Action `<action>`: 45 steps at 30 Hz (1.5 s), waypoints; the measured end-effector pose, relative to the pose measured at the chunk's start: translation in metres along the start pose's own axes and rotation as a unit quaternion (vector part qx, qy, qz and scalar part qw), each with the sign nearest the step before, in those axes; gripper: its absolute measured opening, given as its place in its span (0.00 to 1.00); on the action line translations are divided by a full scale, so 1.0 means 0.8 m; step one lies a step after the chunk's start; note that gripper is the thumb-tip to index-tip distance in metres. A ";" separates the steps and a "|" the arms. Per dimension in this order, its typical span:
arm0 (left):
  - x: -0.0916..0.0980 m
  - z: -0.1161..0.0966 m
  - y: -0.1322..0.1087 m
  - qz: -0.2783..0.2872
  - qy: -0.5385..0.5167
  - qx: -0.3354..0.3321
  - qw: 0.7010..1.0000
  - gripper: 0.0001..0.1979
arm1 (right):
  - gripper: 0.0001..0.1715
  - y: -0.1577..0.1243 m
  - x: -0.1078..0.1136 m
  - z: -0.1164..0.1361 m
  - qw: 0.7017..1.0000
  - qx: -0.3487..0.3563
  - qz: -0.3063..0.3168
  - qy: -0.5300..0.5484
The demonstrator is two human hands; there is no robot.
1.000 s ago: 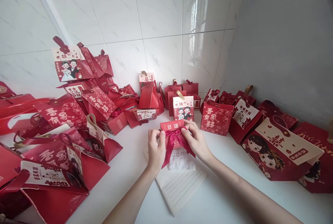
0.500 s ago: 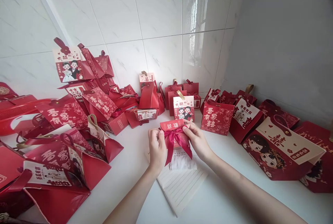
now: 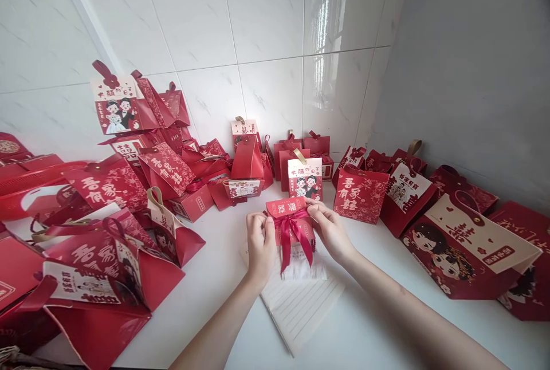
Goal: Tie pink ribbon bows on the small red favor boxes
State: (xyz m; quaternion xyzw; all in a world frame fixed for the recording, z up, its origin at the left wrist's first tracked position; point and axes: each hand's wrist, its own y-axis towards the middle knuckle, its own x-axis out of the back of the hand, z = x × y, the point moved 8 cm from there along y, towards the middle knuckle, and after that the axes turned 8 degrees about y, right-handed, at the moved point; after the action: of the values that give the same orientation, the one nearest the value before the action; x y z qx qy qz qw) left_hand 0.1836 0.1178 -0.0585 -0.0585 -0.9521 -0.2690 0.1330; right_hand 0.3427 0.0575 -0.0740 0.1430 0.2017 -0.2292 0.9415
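Note:
A small red gift box (image 3: 285,206) with pale characters on its flap stands in front of me, tied with a dark red ribbon bow (image 3: 291,224). At the bow's left side my left hand (image 3: 261,244) is closed, thumb and fingers pinching the ribbon. My right hand (image 3: 327,229) pinches the ribbon at the right, its fingers by the box's upper corner. Two ribbon tails hang down the front. Below the box lie a crumpled white packet (image 3: 304,267) and a lined notebook (image 3: 301,307); the box and packet partly cover its page.
Many red paper gift boxes (image 3: 107,187) are heaped on the left, by a red plastic basket (image 3: 38,180). More boxes (image 3: 361,197) stand behind and to the right on the white table (image 3: 365,324). A tiled wall (image 3: 266,20) closes off the back.
The ribbon tails have swung closer together and the bow looks narrower. More of the box's flap shows. Both hands stay nearly in place; the view has shifted slightly.

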 end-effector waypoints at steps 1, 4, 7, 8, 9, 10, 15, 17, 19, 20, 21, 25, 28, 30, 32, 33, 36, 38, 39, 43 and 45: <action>0.000 -0.001 -0.001 0.000 -0.002 -0.006 1.000 0.11 | 0.20 0.000 0.004 0.003 1.000 0.006 -0.012 -0.003; 0.001 -0.002 -0.003 -0.004 -0.008 -0.015 1.000 0.11 | 0.19 -0.005 0.013 0.019 0.996 0.065 -0.052 -0.035; -0.002 -0.004 -0.005 0.006 -0.019 -0.020 1.000 0.13 | 0.21 -0.018 -0.007 0.032 0.978 0.142 -0.002 -0.151; -0.003 -0.005 -0.005 0.012 -0.024 -0.021 0.999 0.13 | 0.25 -0.022 -0.015 0.031 0.969 0.152 0.021 -0.196; -0.004 -0.005 -0.006 0.019 -0.029 -0.023 0.999 0.13 | 0.29 -0.025 -0.022 0.029 0.958 0.158 0.036 -0.237; -0.005 -0.006 -0.006 0.025 -0.033 -0.022 0.999 0.13 | 0.34 -0.027 -0.027 0.026 0.946 0.166 0.045 -0.275; -0.010 0.002 -0.004 0.061 -0.068 0.029 0.995 0.15 | 0.45 -0.025 -0.038 0.016 0.909 0.184 0.108 -0.359; -0.011 0.007 -0.002 0.068 -0.083 0.053 0.993 0.16 | 0.49 -0.022 -0.036 0.013 0.910 0.167 0.129 -0.356; -0.011 0.011 0.000 0.067 -0.091 0.068 0.991 0.17 | 0.52 -0.020 -0.034 0.012 0.912 0.151 0.141 -0.353; -0.011 0.013 0.001 0.065 -0.093 0.073 0.991 0.17 | 0.54 -0.020 -0.033 0.011 0.913 0.145 0.145 -0.354; -0.011 0.015 0.002 0.065 -0.095 0.077 0.990 0.18 | 0.55 -0.020 -0.032 0.011 0.912 0.141 0.149 -0.355; -0.009 0.015 0.004 0.063 -0.108 0.064 0.990 0.18 | 0.58 -0.021 -0.032 0.009 0.906 0.141 0.157 -0.366; -0.012 0.006 0.001 0.091 -0.120 0.042 0.988 0.16 | 0.58 -0.021 -0.033 0.008 0.901 0.152 0.161 -0.374; -0.015 0.005 -0.002 0.105 -0.108 0.053 0.987 0.16 | 0.58 -0.021 -0.033 0.008 0.897 0.157 0.161 -0.379; -0.016 0.005 -0.003 0.104 -0.092 0.074 0.988 0.16 | 0.57 -0.021 -0.034 0.010 0.895 0.159 0.163 -0.383; -0.016 0.006 -0.003 0.103 -0.087 0.081 0.988 0.16 | 0.57 -0.021 -0.035 0.011 0.895 0.157 0.164 -0.384; -0.019 0.006 -0.001 0.115 -0.089 0.081 0.986 0.15 | 0.58 -0.022 -0.037 0.016 0.894 0.155 0.172 -0.384; -0.019 0.007 0.000 0.121 -0.095 0.072 0.985 0.14 | 0.58 -0.023 -0.038 0.019 0.890 0.160 0.181 -0.387; -0.019 0.008 0.001 0.123 -0.098 0.069 0.985 0.14 | 0.58 -0.023 -0.039 0.020 0.886 0.164 0.187 -0.391; -0.020 0.010 0.002 0.132 -0.114 0.072 0.982 0.14 | 0.58 -0.021 -0.037 0.014 0.864 0.187 0.196 -0.424; -0.021 0.011 0.002 0.136 -0.117 0.075 0.981 0.15 | 0.57 -0.021 -0.035 0.010 0.858 0.198 0.190 -0.433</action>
State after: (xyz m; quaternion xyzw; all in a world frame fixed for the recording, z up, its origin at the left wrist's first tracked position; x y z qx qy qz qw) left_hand 0.1983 0.1232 -0.0697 -0.2081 -0.9618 -0.1675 0.0597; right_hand 0.3144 0.0511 -0.0573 0.2486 -0.3074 -0.1196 0.9107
